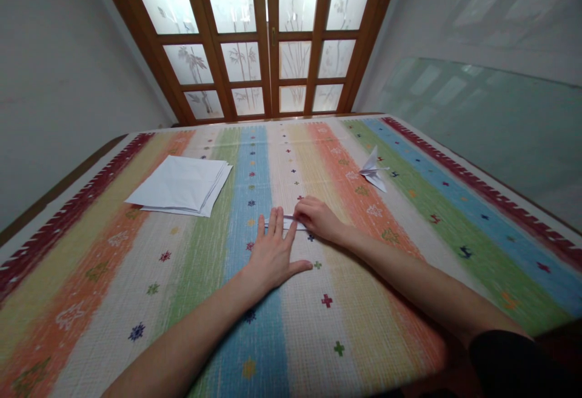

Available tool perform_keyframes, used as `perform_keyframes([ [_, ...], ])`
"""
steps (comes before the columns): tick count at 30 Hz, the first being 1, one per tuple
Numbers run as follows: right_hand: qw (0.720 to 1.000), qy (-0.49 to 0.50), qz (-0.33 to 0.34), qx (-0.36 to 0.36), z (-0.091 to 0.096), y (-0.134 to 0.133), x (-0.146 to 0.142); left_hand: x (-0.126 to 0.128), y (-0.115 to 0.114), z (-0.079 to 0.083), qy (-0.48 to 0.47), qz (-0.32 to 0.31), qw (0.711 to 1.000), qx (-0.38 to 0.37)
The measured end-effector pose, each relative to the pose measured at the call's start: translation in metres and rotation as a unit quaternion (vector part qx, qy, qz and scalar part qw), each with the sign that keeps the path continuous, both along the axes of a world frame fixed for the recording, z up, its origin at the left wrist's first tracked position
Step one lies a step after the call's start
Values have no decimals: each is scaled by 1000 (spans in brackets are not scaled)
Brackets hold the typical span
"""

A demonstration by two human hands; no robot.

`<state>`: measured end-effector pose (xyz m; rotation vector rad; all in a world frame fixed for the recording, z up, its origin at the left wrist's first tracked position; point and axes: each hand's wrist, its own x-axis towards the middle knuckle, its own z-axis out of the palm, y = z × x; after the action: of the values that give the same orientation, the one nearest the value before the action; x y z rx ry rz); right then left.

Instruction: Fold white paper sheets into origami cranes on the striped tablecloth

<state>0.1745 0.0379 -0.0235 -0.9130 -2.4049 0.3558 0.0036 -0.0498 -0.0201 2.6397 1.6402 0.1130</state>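
A small folded piece of white paper (287,222) lies on the striped tablecloth, mostly covered by my hands. My left hand (274,251) rests flat over its left part, fingers spread and thumb stretched out to the right. At the paper's right end, my right hand (315,216) has its fingers curled and pinched on the edge. The exact shape of the folded paper is hidden under the fingers.
A stack of white paper sheets (179,184) lies to the left. A folded paper crane (373,172) sits to the right, farther back. The striped tablecloth (195,276) covers the table. Behind stand wooden doors (271,76) with frosted panes.
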Motion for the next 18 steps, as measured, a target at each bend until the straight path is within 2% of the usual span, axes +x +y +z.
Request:
perform_keyframes([
  [9, 990, -64, 91, 85, -8, 1, 11, 3, -2, 1, 7, 12, 1000, -14],
  [18, 993, -55, 78, 71, -10, 1, 11, 4, -2, 4, 12, 17, 999, -29],
])
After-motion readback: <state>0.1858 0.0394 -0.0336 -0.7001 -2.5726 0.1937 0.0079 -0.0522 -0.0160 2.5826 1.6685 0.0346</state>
